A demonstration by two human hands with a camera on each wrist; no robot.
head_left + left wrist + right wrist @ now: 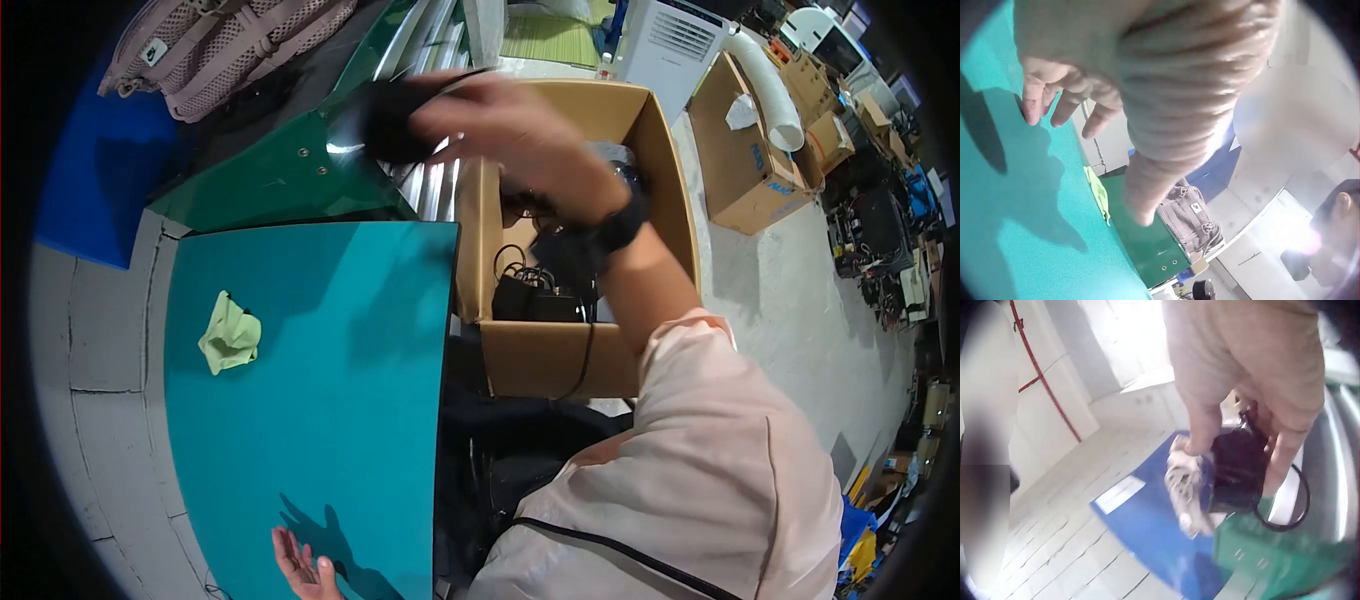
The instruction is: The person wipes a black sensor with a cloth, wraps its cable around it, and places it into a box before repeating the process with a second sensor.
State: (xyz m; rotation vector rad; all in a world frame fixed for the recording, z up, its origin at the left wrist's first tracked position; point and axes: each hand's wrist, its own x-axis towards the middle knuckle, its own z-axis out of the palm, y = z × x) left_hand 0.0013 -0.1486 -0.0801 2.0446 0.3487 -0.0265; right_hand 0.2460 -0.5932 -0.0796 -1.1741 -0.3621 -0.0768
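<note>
My right hand [525,135] is raised above the left rim of a cardboard box [560,355] and grips a black corded device [388,122], blurred in the head view. From the right wrist, the same black device [1238,469] looks boxy and glossy, held between thumb and fingers, with a thin cable looping out beside it. Its exact kind I cannot tell. Low over the near end of the teal tabletop [320,420], my left hand [302,568] holds nothing, its fingers loosely spread. A crumpled light-green cloth [232,338] lies farther up that tabletop.
Inside the box are black adapters [535,300] and cables. A green metal panel [260,175] stands beyond the tabletop, with a mesh backpack [240,50] and a blue board [95,170] behind. To the right are another carton [755,185] and a white appliance [665,60].
</note>
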